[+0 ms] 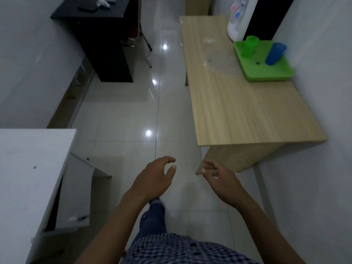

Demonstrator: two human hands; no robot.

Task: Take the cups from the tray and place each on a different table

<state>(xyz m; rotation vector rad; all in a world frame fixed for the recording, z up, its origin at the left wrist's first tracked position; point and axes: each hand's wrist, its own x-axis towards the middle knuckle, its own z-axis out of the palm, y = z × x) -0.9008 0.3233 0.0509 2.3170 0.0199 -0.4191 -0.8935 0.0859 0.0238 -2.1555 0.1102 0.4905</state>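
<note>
Over floor, both hands (pixel 155 178) (pixel 222 180): grip loose, empty.

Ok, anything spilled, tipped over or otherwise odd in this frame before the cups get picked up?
Nothing tipped: the green cup and blue cup stand upright on the green tray. The one oddity is pale smudges, like dust or residue, on the wooden table just left of the tray. Both hands are empty.

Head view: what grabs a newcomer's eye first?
The bright green tray at the far right of the wooden table, against the wall, with a green cup and a blue cup standing on it. Next, the two empty hands, left hand and right hand, held out over the glossy tiled floor.
</note>
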